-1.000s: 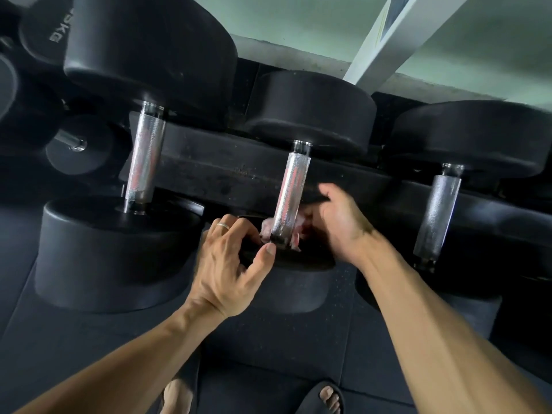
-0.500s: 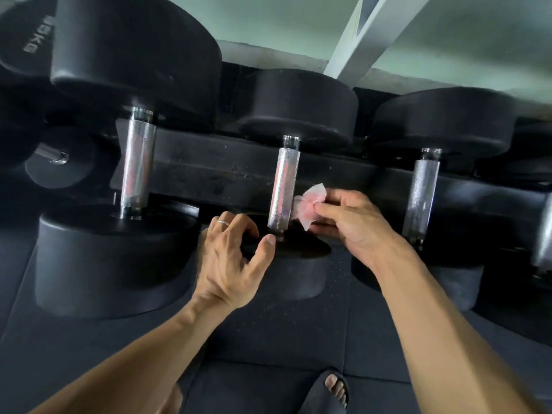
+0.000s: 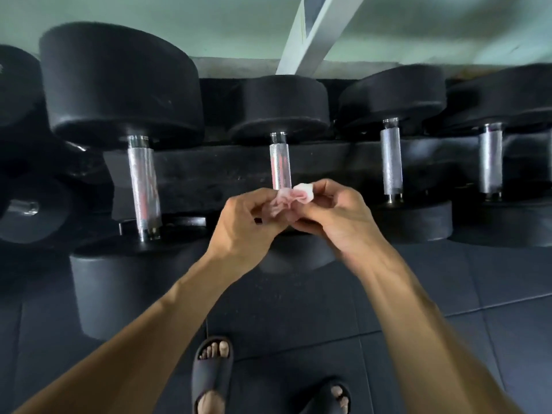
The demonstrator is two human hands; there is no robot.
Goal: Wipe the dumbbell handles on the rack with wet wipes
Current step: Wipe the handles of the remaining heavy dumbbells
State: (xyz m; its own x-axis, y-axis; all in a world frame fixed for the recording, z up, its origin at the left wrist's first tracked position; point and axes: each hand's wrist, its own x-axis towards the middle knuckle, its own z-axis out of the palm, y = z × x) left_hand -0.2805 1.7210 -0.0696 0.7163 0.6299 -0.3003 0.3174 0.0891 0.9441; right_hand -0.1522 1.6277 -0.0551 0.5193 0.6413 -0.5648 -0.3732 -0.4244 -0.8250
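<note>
1. Pinching a crumpled pinkish wet wipe (image 3: 294, 196) between them, the left hand (image 3: 248, 225) and right hand (image 3: 334, 222) meet in front of the rack (image 3: 227, 177); each grip is curled onto the wipe.
2. Just behind the wipe stands the middle dumbbell handle (image 3: 280, 165), apart from both hands; its lower end is hidden by them.
3. Left of it runs a thicker handle (image 3: 145, 189); to the right stand two more handles (image 3: 392, 162).
4. Below, dark slippers (image 3: 212, 372) rest on the black floor (image 3: 418, 288).
</note>
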